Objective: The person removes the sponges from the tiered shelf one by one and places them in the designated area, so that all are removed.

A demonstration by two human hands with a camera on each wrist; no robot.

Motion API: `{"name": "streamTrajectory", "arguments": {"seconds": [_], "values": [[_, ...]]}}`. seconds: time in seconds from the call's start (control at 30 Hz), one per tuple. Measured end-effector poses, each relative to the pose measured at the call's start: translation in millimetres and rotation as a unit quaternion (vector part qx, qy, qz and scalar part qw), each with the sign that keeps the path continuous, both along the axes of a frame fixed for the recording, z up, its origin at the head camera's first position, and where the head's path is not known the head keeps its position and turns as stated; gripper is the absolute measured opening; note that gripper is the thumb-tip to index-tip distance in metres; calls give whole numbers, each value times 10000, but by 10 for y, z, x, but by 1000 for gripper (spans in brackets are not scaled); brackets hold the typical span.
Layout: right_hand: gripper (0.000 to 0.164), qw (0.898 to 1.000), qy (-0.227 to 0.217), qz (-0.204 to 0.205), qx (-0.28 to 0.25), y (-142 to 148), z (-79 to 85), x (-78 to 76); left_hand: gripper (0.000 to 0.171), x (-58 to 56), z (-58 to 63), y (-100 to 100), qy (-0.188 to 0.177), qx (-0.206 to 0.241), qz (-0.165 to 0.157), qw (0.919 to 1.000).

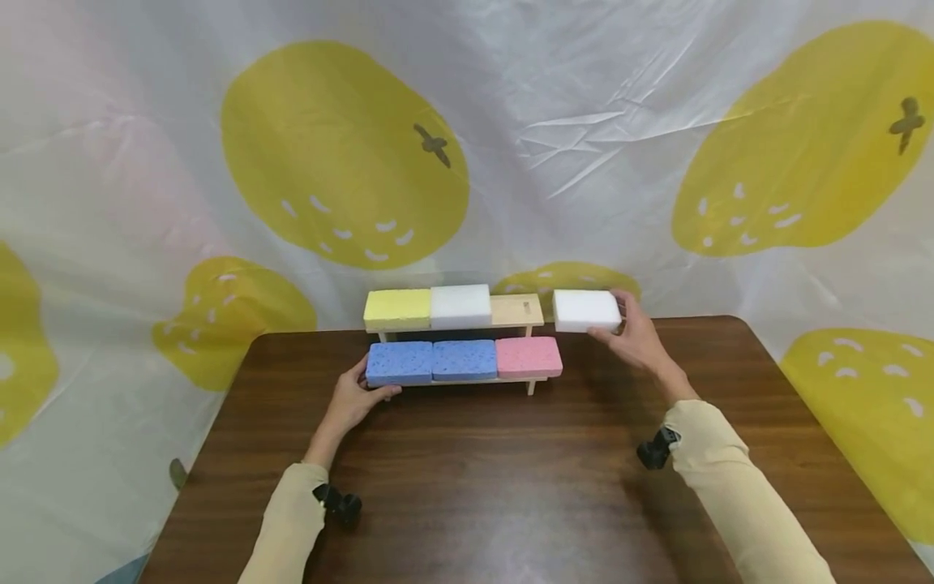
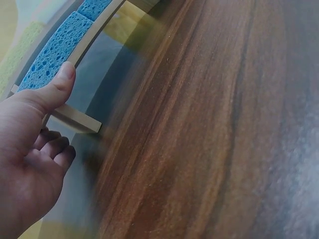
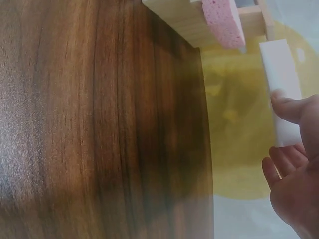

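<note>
My right hand (image 1: 639, 339) pinches a white sponge (image 1: 586, 311) between thumb and fingers, off the right end of a two-step wooden rack (image 1: 515, 310). In the right wrist view the white sponge (image 3: 281, 84) is seen edge-on, with the thumb across its near side. My left hand (image 1: 353, 399) grips the rack's lower left end, its thumb along the front edge beside a blue sponge (image 1: 399, 362). A second blue sponge (image 1: 464, 359) and a pink sponge (image 1: 529, 357) complete the lower row. On the upper step lie a yellow sponge (image 1: 397, 307) and another white sponge (image 1: 460, 306), left of bare wood.
The rack stands near the back edge of a dark brown wooden table (image 1: 467, 478). Close behind hangs a pale curtain (image 1: 554, 186) printed with large yellow fruit. Each wrist carries a small black camera (image 1: 343, 504).
</note>
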State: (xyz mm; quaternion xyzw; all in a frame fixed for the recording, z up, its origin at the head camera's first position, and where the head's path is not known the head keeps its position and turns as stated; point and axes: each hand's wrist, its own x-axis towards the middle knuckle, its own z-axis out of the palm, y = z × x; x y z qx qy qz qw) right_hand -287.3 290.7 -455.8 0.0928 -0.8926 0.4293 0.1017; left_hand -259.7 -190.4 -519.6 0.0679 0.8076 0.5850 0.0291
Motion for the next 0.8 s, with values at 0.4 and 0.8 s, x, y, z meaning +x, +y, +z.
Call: {"name": "streamTrajectory", "arguments": {"seconds": [0.4,0.8], "values": [[74,9995,-186,-228,141,45,-235,-61,96,-104,-210,-32,93,-101,98,9999],[75,9994,-121,6,320,42,-563,-88,95,-96,-239,-65,178,30,130,9998]]}}
